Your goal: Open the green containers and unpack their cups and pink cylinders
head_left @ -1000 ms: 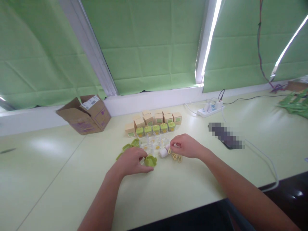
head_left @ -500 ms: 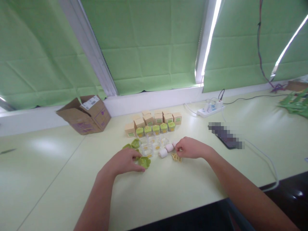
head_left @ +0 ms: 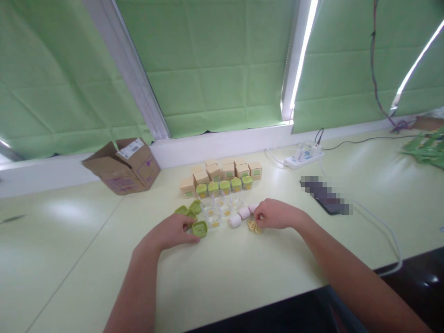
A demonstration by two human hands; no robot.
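My left hand [head_left: 175,230] has its thumb and fingers at the edges of a green square lid [head_left: 200,229], which lies hollow side up on the table. More green lids [head_left: 195,206] are just beyond those fingers, partly hidden by them. My right hand [head_left: 277,213] is pinched closed at a small pile of yellow rings [head_left: 253,225]; whatever its fingertips hold is hidden. White rolls [head_left: 244,212] lie in a slanting row beside it, the far one partly behind the hand. Clear plastic containers [head_left: 214,216] with yellow marks stand between my hands.
Behind the containers is a row of green-lidded boxes [head_left: 225,186], with small tan cartons [head_left: 229,171] at their back. An open cardboard box [head_left: 128,169] stands at left. On the right are a phone [head_left: 324,196], a power strip [head_left: 301,159] and a white cable [head_left: 385,226].
My left hand has moved slightly left with the green lid, which was tilted and now lies flatter, away from the clear containers. My right hand has barely shifted at the rings.
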